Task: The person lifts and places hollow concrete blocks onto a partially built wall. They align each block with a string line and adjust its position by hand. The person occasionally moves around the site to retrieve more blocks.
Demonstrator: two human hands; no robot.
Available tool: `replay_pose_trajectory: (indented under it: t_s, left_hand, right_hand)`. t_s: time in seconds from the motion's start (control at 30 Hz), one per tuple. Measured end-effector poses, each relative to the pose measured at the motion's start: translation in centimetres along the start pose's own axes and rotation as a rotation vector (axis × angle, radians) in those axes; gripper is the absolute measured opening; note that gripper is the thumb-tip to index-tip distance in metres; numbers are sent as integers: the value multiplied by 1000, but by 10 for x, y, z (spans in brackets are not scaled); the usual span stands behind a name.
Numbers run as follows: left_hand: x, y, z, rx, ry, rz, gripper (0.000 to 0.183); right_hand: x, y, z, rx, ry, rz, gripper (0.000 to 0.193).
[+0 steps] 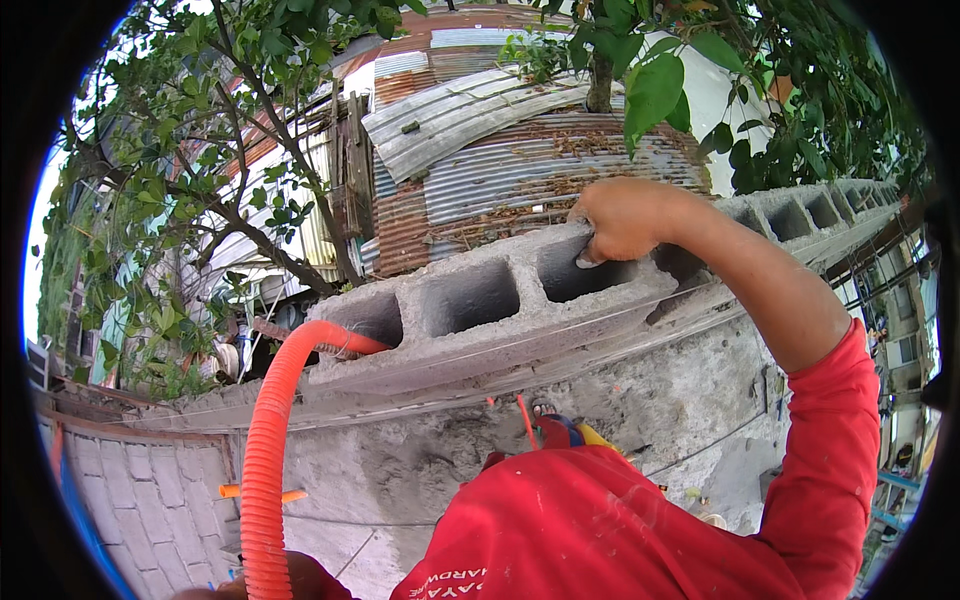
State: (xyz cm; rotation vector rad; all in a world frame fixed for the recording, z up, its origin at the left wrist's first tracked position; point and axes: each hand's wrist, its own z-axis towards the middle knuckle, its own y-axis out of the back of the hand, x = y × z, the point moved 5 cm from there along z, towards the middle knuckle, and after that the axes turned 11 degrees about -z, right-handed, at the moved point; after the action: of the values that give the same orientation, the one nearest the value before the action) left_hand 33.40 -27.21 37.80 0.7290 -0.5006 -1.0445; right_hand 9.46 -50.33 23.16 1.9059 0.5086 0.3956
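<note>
My right hand (622, 220) reaches up and grips the top edge of a grey hollow concrete block (480, 315), fingers hooked into one of its cavities. The block lies as the top course of a rough mortared wall (450, 450). A ribbed orange conduit (268, 450) rises from the lower left and bends into the block's leftmost cavity. My left hand (305, 582) shows only partly at the bottom edge, wrapped around the lower end of the conduit. My red sleeve and shirt (620, 530) fill the lower right.
More hollow blocks (800, 210) continue along the wall top to the right. Rusty corrugated metal sheets (520, 170) and tree branches (250, 150) stand behind. A short orange pipe stub (262, 493) sticks from the wall. A lower grey block wall (130, 500) sits at the left.
</note>
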Motion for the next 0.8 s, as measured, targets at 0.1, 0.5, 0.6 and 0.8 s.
replay_pose_trajectory:
  t_s: [0.1, 0.5, 0.6, 0.8]
  left_hand:
    - [1, -16, 26, 93, -101, -4, 47]
    - [12, -35, 86, 268, -211, -7, 43]
    - [14, -39, 92, 307, -224, -10, 42]
    - [16, -51, 108, 372, -253, -24, 40]
  right_hand:
    - [-1, 0, 0, -9, 1, 0, 36]
    - [-3, -1, 1, 35, -36, -36, 35]
    - [-3, 0, 1, 28, -32, -28, 33]
    - [-1, 1, -1, -12, 6, -9, 31]
